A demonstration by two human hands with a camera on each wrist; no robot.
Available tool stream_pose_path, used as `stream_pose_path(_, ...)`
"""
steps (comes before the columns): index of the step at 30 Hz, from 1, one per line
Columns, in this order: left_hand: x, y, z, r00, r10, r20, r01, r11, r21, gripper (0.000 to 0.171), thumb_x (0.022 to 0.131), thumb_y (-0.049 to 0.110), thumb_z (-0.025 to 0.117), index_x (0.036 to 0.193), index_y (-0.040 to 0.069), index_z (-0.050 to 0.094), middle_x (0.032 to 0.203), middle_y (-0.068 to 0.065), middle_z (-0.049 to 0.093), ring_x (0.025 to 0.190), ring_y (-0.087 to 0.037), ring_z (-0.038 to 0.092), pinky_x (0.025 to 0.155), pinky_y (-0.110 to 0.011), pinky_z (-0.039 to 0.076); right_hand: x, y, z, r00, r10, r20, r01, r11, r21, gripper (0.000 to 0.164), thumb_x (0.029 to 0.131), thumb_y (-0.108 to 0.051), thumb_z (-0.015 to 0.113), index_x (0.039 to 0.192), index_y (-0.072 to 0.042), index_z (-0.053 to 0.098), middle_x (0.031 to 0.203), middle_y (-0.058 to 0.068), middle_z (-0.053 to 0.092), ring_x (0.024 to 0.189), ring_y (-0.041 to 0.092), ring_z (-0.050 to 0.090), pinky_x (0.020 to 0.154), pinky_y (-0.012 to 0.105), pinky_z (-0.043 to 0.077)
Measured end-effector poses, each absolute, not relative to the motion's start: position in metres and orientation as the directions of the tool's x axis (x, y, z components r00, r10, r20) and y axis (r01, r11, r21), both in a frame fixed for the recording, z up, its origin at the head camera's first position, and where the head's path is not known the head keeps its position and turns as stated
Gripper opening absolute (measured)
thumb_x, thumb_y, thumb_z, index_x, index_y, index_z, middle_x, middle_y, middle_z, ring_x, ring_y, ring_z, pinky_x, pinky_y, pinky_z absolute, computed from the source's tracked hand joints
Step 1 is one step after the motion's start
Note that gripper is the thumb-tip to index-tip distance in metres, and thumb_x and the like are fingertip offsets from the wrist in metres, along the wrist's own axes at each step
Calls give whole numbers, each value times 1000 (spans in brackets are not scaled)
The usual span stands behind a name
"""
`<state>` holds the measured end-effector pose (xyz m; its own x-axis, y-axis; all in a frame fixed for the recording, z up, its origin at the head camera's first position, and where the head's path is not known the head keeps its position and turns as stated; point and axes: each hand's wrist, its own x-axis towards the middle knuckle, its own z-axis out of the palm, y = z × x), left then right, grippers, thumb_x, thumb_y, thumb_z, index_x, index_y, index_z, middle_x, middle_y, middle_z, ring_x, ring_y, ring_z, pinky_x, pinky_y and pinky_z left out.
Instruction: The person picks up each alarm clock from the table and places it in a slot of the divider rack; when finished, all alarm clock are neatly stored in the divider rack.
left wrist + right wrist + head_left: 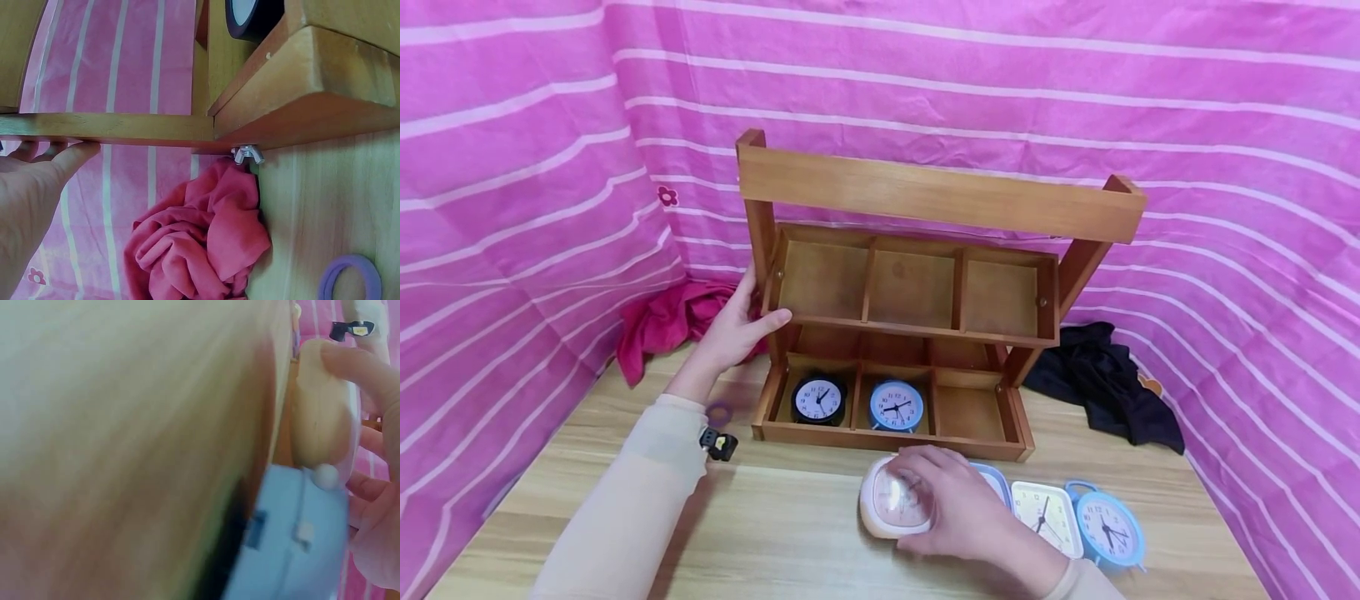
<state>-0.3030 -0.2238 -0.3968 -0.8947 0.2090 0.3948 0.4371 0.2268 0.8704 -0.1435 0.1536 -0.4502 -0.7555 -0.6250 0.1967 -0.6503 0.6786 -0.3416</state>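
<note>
A brown wooden two-tier rack (940, 200) stands on the table, each tray split into three compartments. In its lower tray, a black round alarm clock (818, 401) sits in the left compartment and a blue round one (897, 407) in the middle. My left hand (730, 333) touches the rack's left side, fingers along the outside of the upright and thumb across the front. My right hand (951, 504) grips a pink-and-white alarm clock (880, 508) in front of the rack, thumb on its pale back (322, 425). Part of its dial is behind my fingers.
Right of the held clock are a blue-rimmed clock (996, 479), partly hidden by my hand, a pale square clock (1045, 517) and a blue round clock (1108, 529). Red cloth (673, 321) lies left, black cloth (1105, 379) right. A purple ring (350, 278) lies on the table.
</note>
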Motion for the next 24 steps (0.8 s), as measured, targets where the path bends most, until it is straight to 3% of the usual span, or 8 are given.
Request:
stream_pose_path(6, -303, -223, -395, -899, 201, 390, 430, 230, 873, 98, 99, 18, 72, 166, 46, 7, 172, -8, 22, 152, -38, 33, 122, -60, 28, -153, 166, -426, -755, -599, 266, -655, 678, -334, 85, 59, -49, 100, 134, -33, 65, 140, -10, 61, 129, 18, 58, 105, 51, 51)
stream_pose_path(12, -302, -223, -394, -899, 202, 389, 430, 240, 870, 98, 100, 21, 72, 167, 46, 5, 173, -8, 21, 153, -38, 31, 123, -60, 27, -180, 192, -404, -728, -601, 330, -686, 644, -339, 87, 58, -41, 103, 135, -26, 66, 141, -6, 62, 130, 22, 58, 111, 54, 46)
stream_pose_path(16, -300, -222, -394, -904, 201, 378, 420, 248, 873, 98, 100, 21, 72, 166, 46, 4, 173, -8, 20, 153, -38, 31, 122, -61, 28, -204, 213, -399, -753, -582, 307, -656, 628, -418, 86, 59, -33, 105, 135, -23, 65, 138, -6, 63, 127, 20, 59, 110, 54, 47)
stream_pose_path(24, -299, -222, -395, -903, 202, 379, 422, 249, 872, 100, 100, 17, 72, 166, 47, 4, 173, -8, 19, 153, -39, 30, 122, -63, 26, -243, 247, -407, -802, -544, 245, -590, 659, -467, 81, 62, -34, 104, 131, -18, 66, 127, -5, 68, 116, 18, 64, 103, 49, 53)
